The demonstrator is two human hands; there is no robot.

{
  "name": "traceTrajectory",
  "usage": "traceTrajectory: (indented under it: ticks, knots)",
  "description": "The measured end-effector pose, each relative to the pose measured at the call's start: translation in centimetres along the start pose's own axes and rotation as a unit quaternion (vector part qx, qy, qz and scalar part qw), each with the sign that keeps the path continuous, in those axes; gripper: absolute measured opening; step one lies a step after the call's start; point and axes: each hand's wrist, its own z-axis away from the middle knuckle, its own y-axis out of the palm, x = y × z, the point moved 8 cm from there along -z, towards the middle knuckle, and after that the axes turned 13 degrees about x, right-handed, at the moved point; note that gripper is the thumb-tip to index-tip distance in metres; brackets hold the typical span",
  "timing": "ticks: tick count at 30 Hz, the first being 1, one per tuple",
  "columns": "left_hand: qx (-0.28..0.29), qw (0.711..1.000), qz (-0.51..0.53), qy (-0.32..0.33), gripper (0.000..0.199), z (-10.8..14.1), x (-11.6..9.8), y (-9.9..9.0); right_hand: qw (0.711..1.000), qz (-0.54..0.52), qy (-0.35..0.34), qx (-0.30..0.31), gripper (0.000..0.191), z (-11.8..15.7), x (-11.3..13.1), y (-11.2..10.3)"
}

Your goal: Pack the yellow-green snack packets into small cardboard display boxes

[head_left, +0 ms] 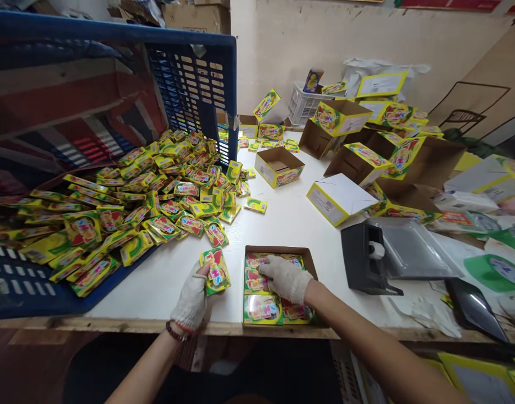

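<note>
My left hand, in a white knit glove, grips a small yellow-green candy packet with a red and pink print, just above the white table. To its right stands an open cardboard display box holding several flat packets like it, laid in rows. My right hand, gloved too, reaches into that box with its fingers bent down on the packets; whether they grip one is hidden. A large heap of the same packets spills from a tipped blue plastic crate on the left.
Another open box stands farther back. Several yellow and white boxes are piled at the right. A black tape dispenser sits right of the packed box, beside a clear plastic lid and green tape rolls. The wooden table edge is close to me.
</note>
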Motion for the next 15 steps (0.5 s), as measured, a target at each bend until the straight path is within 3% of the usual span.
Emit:
traceTrajectory:
  ticks: [4, 6, 8, 12, 13, 15]
  knots:
    - [0.115, 0.993, -0.006, 0.015, 0.043, -0.2, -0.7, 3.6, 1.000, -0.003, 0.013, -0.015, 0.036, 0.0, -0.8, 0.0]
    - [0.145, 0.989, -0.026, 0.010, 0.051, -0.2, -0.7, 5.2, 0.999, -0.033, -0.006, -0.038, 0.033, 0.6, -0.8, -0.6]
    - [0.147, 0.988, -0.043, 0.017, 0.055, -0.2, -0.9, 6.3, 0.986, -0.123, -0.047, -0.105, 0.031, 1.5, -0.5, -1.9]
    - [0.179, 0.976, -0.108, 0.061, 0.055, -0.4, -1.2, 8.8, 0.902, -0.350, -0.081, -0.241, 0.034, 3.2, -1.7, -4.3]
    - [0.173, 0.970, -0.153, 0.078, 0.053, -0.4, -1.4, 9.0, 0.891, -0.365, -0.071, -0.259, 0.033, 3.4, -2.3, -4.6]
    - [0.111, 0.946, -0.275, 0.130, 0.048, -0.6, -2.2, 8.1, 0.899, -0.335, -0.033, -0.279, 0.029, 3.5, -3.6, -5.1]
